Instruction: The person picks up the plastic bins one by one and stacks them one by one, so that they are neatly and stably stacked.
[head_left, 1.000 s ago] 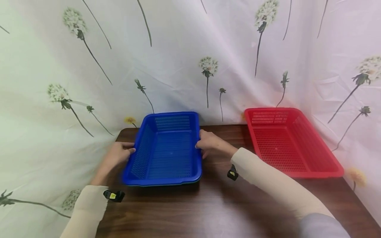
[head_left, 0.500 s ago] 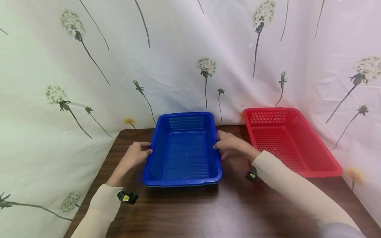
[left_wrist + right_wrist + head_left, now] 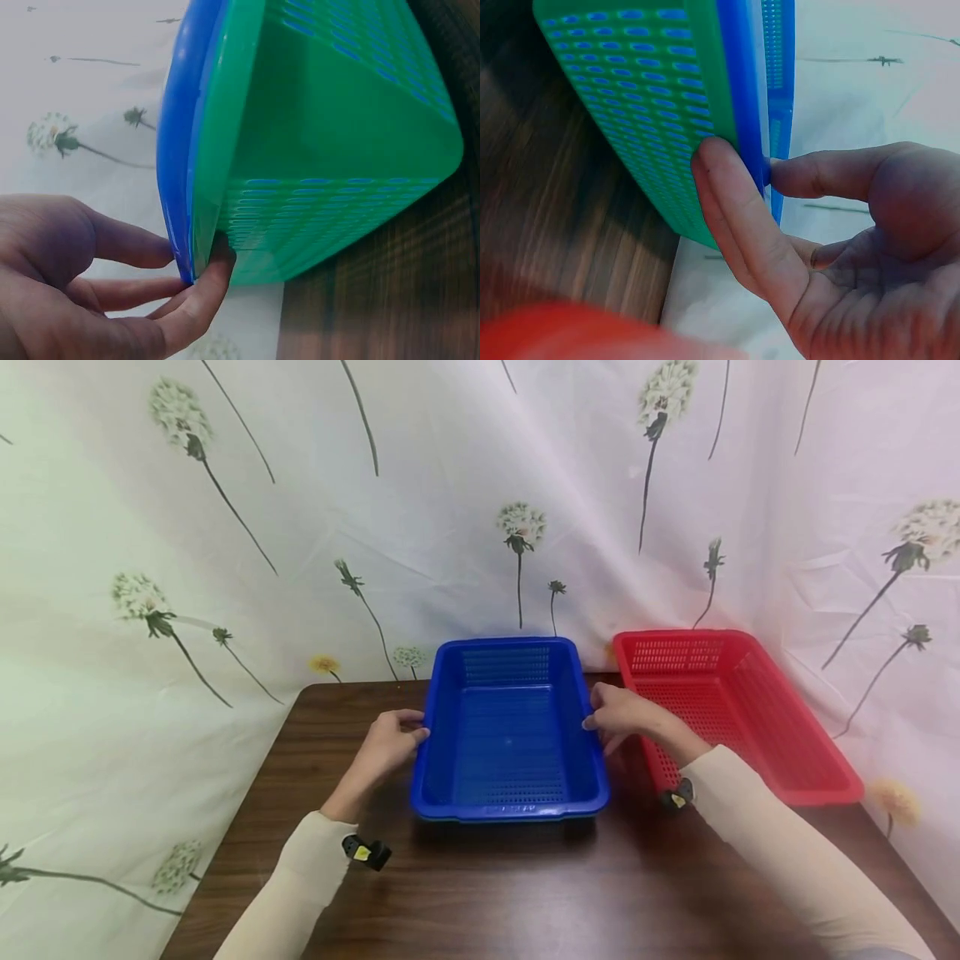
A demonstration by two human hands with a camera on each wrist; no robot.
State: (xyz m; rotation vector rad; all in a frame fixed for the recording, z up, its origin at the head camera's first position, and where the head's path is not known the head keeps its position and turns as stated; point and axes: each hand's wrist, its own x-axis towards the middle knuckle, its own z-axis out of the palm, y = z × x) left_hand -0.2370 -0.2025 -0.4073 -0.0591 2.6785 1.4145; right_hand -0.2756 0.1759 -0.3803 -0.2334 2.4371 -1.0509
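A blue plastic basket [image 3: 510, 735] sits nested inside a green basket [image 3: 300, 112], which shows from below in both wrist views. My left hand [image 3: 386, 747] pinches the two stacked rims at the left side, thumb on the blue rim and fingers under the green one. On the opposite side my right hand [image 3: 626, 714] grips the rims the same way, its fingers [image 3: 742, 202] against the green wall. The stack hangs close over the brown table, with a dark shadow below its front. Apart from the slotted walls and floor, nothing shows inside the blue basket.
A red slotted basket [image 3: 810, 752] stands at the right of the wooden table [image 3: 480, 893], partly behind my right forearm. A white curtain [image 3: 442, 527] printed with dandelions hangs along the table's back and sides.
Both hands have carried the stacked baskets to the right, from the table's left end to about its middle, close to the red basket. The red basket has stayed in place.
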